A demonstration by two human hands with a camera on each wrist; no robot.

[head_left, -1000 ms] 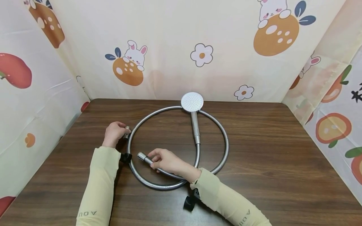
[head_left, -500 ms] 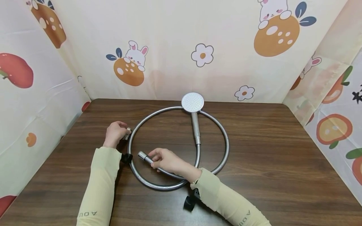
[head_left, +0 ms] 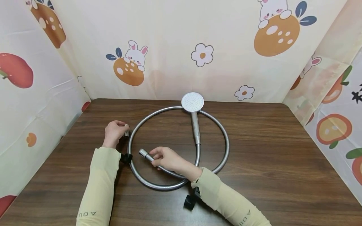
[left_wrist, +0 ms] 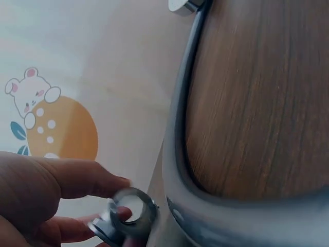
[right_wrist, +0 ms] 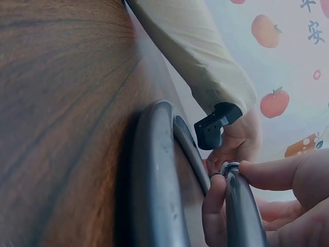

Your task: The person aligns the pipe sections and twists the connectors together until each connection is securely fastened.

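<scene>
My left hand (head_left: 113, 133) pinches a small chrome ring-shaped fitting (left_wrist: 150, 216) between thumb and fingers, just outside the left side of the hose loop. A round hole shows through it in the left wrist view, slightly blurred. With thumb and fingers, my right hand (head_left: 169, 160) grips the shower hose just behind its metal end connector (head_left: 143, 153), which points up and left toward the left hand. The grey hose (head_left: 227, 146) lies in a big loop on the table. It joins the handle of a shower head (head_left: 192, 102), whose white face is turned up at the back.
The brown wooden table (head_left: 271, 150) extends on both sides of the loop. A printed curtain (head_left: 169, 47) hangs behind it and along the sides. Black wrist straps (head_left: 190, 202) sit at both sleeves, the left one overlapping the hose in the head view.
The right hand has risen slightly with the hose connector and moved a touch to the right. The left hand has shifted a little left and turned the ring fitting more upright.
</scene>
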